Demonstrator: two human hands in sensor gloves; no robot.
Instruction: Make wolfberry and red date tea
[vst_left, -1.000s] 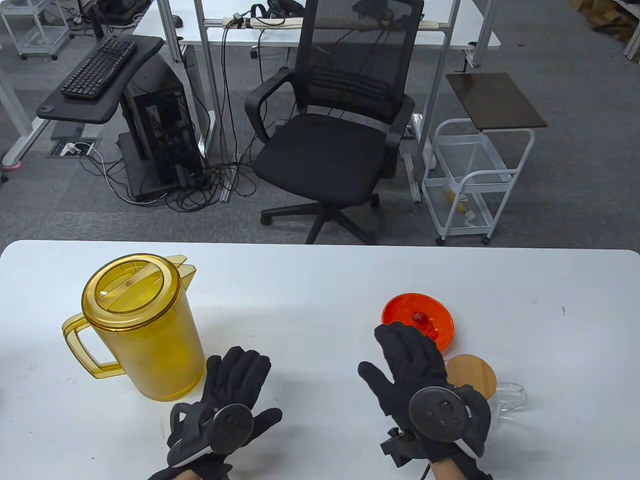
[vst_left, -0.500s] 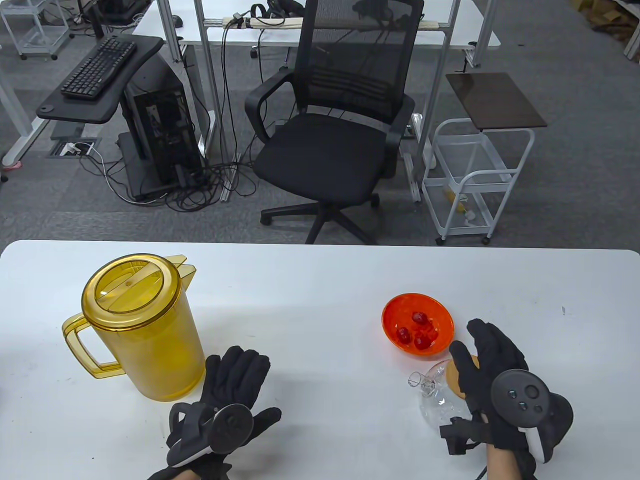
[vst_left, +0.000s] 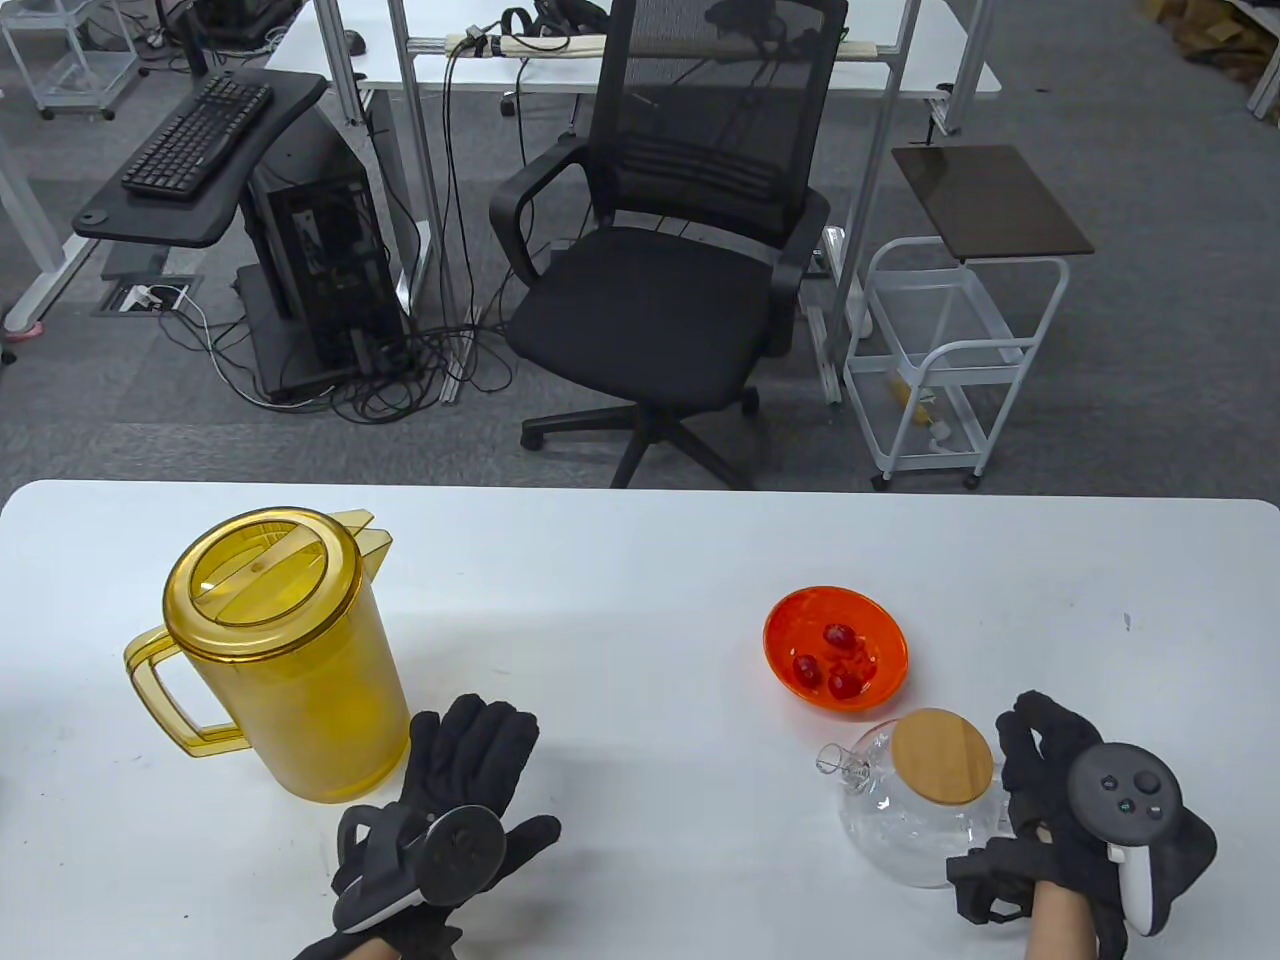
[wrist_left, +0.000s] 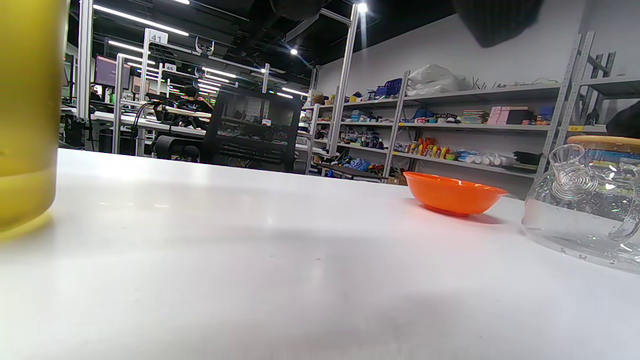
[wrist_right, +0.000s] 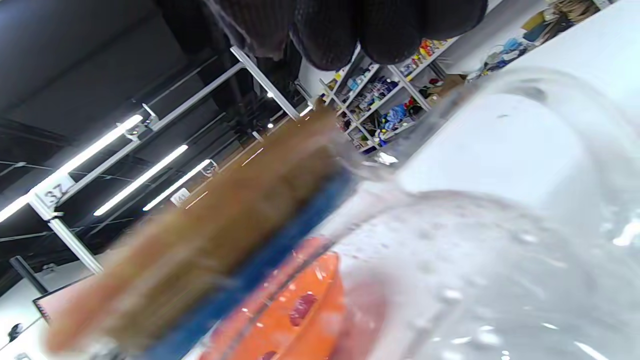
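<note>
A glass teapot with a round wooden lid stands at the front right of the white table. My right hand is at its right side, fingers curled where the handle is; the handle itself is hidden. An orange bowl with three red dates sits just behind the teapot. A yellow lidded pitcher stands at the left. My left hand lies flat and empty on the table beside the pitcher. The right wrist view shows the lid and glass wall close up, below my fingers.
In the left wrist view the pitcher is at the left edge, and the bowl and teapot are at the right. Beyond the table's far edge stand a black office chair and a white wire cart.
My right hand moved from over the bowl, back and to the right, to the teapot's handle side, uncovering the bowl and lid. The left hand has not moved.
</note>
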